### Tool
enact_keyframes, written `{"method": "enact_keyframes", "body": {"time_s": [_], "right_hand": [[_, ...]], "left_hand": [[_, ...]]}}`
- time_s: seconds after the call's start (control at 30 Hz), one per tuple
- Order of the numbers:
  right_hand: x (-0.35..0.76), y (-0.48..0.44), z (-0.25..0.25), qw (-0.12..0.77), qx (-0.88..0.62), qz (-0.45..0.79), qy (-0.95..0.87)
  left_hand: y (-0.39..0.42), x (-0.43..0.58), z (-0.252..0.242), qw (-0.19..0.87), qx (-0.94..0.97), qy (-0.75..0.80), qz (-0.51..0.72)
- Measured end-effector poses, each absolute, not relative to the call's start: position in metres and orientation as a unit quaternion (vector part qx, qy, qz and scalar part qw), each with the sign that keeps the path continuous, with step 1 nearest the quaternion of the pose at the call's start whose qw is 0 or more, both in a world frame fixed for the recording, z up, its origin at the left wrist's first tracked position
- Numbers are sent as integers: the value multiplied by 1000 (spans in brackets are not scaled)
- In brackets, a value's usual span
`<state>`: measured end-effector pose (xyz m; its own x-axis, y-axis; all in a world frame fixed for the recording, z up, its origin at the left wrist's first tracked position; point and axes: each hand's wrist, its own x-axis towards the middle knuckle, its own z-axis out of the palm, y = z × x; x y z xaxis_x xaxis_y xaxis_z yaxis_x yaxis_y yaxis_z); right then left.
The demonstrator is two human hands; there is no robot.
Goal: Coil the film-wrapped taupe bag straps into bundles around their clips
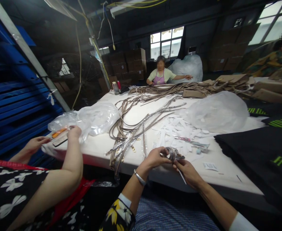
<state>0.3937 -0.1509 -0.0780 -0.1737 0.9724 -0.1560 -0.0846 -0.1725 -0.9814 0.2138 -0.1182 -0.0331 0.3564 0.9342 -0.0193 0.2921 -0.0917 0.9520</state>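
Note:
My left hand (156,158), with a silver bangle at its wrist, is closed on the left side of a small coiled strap (173,154) that looks wrapped in clear film. My right hand (188,173) grips the same coil from the lower right. A narrow white paper strip (182,177) hangs down by the right fingers. Both hands are just over the table's near edge. Left of them lie long brown straps (121,128) with gold clasps (133,148), some in clear sleeves. Beyond the coil are scattered white paper strips (174,130).
On my left, a co-worker's hands (74,132) are over the white table (131,112) beside clear plastic bags (97,117). Another person (160,72) sits across. A large plastic bag (218,110) and black cloth (249,157) lie to the right, a small printed label (210,166) nearer.

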Motion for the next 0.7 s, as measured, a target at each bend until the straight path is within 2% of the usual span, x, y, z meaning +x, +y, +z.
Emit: {"method": "enact_keyframes", "body": {"time_s": [0.23,0.4,0.6,0.7], "right_hand": [[396,-148,-71,411,-456,622,-485],[396,-152,-65,421,-460,618,-478],[393,-156,-64,464,-471,601,-449],[391,-156,-63,461,-471,609,-442]], "left_hand": [[-119,208,-31,407,700,504,301],[-120,214,-32,449,674,486,328],[-137,231,-34,521,564,437,469],[-141,232,-36,522,541,470,463]]}}
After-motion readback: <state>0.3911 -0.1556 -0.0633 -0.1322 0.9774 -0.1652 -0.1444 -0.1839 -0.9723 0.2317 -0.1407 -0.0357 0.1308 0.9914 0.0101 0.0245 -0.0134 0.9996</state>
